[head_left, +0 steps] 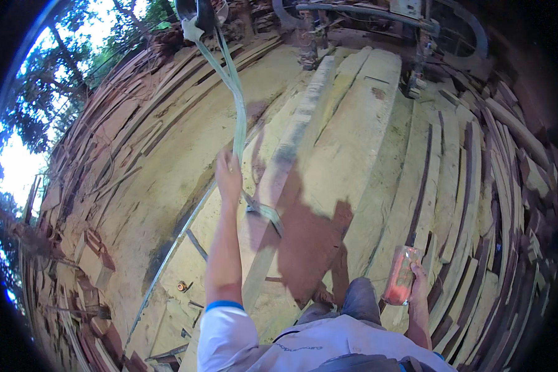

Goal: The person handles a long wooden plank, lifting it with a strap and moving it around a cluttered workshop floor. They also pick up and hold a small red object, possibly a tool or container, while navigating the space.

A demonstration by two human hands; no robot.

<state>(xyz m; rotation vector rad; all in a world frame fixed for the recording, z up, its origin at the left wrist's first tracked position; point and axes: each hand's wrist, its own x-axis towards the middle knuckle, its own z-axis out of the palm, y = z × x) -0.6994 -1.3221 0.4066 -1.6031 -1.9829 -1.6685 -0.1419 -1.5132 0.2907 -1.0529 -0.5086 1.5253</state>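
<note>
Left of centre, the left hand (pixel 229 177) is closed around a pale green, flat fabric strap (pixel 240 118) hanging from a dark, curved hook (pixel 206 18) at the top. The strap's lower end meets a long, squared wooden beam (pixel 304 118) (whether it loops underneath, I cannot tell). At lower right, the right hand (pixel 418 282) grips a red-orange, box-shaped device (pixel 400 276) with a shiny clear covering.

Looks like sawmill: lined with planks (pixel 437 170), coated in pale dust (pixel 136 180), equipped with metal-framed machine (pixel 372 12), open to trees (pixel 68 59).
</note>
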